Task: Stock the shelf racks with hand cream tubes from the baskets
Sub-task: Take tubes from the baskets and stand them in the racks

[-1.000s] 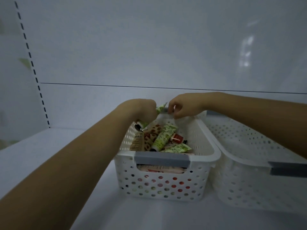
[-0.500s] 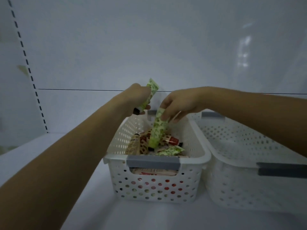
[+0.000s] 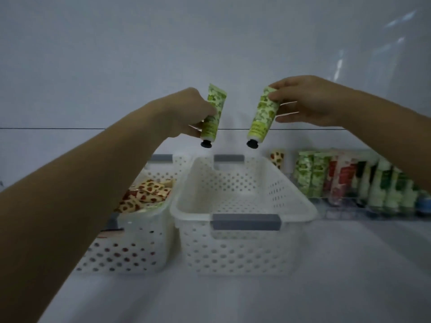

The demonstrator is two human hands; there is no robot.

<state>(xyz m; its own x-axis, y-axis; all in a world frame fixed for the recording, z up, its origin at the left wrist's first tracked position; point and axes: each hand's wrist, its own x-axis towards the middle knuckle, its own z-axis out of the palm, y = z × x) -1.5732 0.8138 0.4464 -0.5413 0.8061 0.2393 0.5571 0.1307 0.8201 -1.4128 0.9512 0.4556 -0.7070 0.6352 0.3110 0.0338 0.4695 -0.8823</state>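
Observation:
My left hand (image 3: 189, 113) grips a green patterned hand cream tube (image 3: 213, 115), cap pointing down. My right hand (image 3: 310, 101) pinches a second green tube (image 3: 262, 117) near its crimped top, cap down too. Both tubes hang in the air above the far end of an empty white perforated basket (image 3: 242, 206) with grey handles. To its left stands another white basket (image 3: 144, 243) holding several tubes with red and yellow patterns (image 3: 147, 197). At the right, a clear rack (image 3: 345, 201) holds a row of upright tubes (image 3: 349, 178) in green, red and white.
Everything stands on a white shelf (image 3: 326, 287) with a white back panel behind. My left forearm crosses over the left basket. A lone spotted tube (image 3: 277, 158) stands behind the empty basket, beside the rack.
Both hands have risen out of the left basket, each lifting a green tube, and moved right over the empty basket. The view has swung right, bringing the rack into sight.

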